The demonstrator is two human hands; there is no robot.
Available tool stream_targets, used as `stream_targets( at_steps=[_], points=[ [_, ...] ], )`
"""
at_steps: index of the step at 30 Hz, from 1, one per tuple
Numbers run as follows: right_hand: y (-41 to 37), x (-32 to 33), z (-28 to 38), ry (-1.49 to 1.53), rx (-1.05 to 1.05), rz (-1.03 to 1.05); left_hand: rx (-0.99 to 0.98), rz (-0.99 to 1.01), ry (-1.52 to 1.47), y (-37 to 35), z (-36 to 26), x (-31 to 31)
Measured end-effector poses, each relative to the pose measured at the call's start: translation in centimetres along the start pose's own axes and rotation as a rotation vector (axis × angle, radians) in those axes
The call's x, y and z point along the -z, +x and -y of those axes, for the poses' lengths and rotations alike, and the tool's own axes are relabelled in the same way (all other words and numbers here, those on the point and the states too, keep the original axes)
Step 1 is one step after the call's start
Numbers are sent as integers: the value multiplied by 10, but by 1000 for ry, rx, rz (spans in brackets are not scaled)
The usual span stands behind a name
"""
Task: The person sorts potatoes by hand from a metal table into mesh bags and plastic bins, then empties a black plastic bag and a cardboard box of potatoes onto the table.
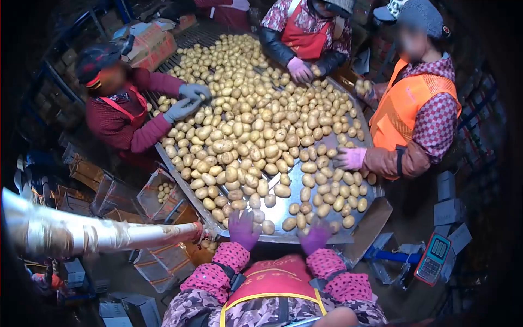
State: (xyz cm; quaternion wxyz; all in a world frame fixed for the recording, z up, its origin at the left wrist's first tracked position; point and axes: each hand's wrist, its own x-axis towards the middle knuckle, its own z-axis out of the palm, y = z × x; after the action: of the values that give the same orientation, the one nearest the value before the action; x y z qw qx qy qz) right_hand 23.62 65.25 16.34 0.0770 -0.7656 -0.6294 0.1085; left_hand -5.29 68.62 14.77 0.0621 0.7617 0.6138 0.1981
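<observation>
Potatoes (pixel 239 128) are heaped across a metal sorting table (pixel 280 207). My left hand (pixel 244 230), in a purple glove, rests at the near edge with its fingers stretched out toward the closest potatoes; it is open. To its right, my right hand (pixel 315 236), gloved the same way, reaches over the same edge. Its fingers look apart, close to a loose group of potatoes (pixel 327 199), and I see nothing held in it. Whether either hand touches a potato is hard to tell.
Co-workers stand around the table: one in a dark red top (pixel 122 117) at left, one in a red apron (pixel 305 38) at the far side, one in an orange vest (pixel 408 103) at right. A white-wrapped pole (pixel 109 233) crosses at left. A digital scale (pixel 434 259) stands lower right.
</observation>
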Motion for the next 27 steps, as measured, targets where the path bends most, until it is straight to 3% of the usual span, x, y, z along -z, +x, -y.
stream_targets(
  at_steps=[2,6,8,12,13,16,18,19,24,27],
  points=[
    [-2,-26,22,14,94,-102,16,-30,-27,2,-4,-4],
    [14,-5,32,122,291,44,42,5,-45,11,-11,10],
    [29,-5,23,271,377,73,60,22,-44,11,-12,12],
    [86,4,-13,99,526,-3,75,23,-29,9,-6,3],
    [105,9,-25,25,563,-112,79,25,-24,8,-7,2],
    [178,12,-75,101,775,-58,109,67,-12,13,-14,3],
    [195,1,-73,143,660,-53,139,106,-2,17,-20,5],
    [203,-4,-69,161,599,-54,129,80,13,16,-20,-1],
    [232,-8,38,594,851,-192,129,101,19,37,-48,1],
    [281,13,90,366,971,-119,87,109,35,56,-60,5]
  ],
)
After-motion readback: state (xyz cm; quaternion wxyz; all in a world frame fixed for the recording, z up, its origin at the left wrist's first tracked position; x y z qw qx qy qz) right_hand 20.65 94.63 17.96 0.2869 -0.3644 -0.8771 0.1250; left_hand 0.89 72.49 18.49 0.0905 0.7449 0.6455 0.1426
